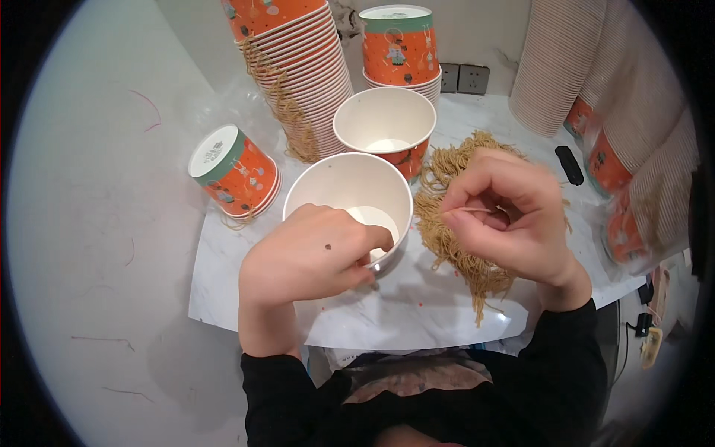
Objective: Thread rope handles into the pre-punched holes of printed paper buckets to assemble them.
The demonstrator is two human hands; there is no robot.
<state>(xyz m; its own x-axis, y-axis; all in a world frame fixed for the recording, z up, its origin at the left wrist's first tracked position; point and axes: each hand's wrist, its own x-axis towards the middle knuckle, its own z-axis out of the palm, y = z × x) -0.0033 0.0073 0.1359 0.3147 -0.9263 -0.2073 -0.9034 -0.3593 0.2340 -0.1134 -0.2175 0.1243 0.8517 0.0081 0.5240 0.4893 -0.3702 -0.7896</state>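
Note:
My left hand [309, 249] is curled at the near rim of an open paper tub [335, 175], with fingers bent over the edge and thumb close outside. The tub is white inside and stands upright. My right hand [514, 216] is closed in a pinch on a thin pale strand [474, 209]. Beneath and beside it lies a tangled heap of tan rubber-band-like strands [447, 231], partly hidden by that hand. A second upright paper tub [383, 123], orange outside, stands just behind the first.
A tall stack of paper tubs [316, 82], draped with tan strands, leans at the back. Upside-down orange tubs [246, 175] stand at left, another stack [402, 48] behind. More tall stacks [558, 59] and plastic-wrapped tubs [644, 171] crowd the right. A black object [570, 165] lies there.

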